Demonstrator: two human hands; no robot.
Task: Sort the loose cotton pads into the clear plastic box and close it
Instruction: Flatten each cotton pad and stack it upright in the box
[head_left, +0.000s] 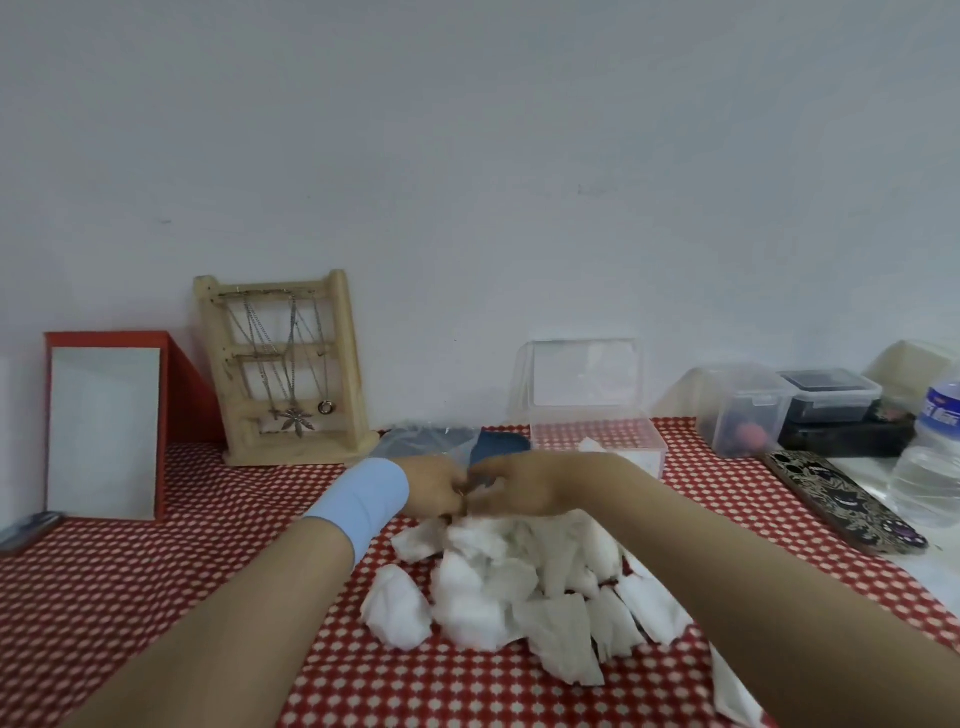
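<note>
While the fingers of the left hand (435, 491) and right hand (524, 491) curl together on one cotton pad (487, 489) at the pile's (519, 587) far edge, the open clear plastic box (597, 441) stands just beyond, nearer the right hand.

A home: wooden necklace stand (291, 374), small mirror (104, 431), red checked tablecloth (156, 571).

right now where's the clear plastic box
In the head view the clear plastic box stands open, right of centre at the back of the table, just beyond the right hand, between a blue pouch and a small clear container.
</note>
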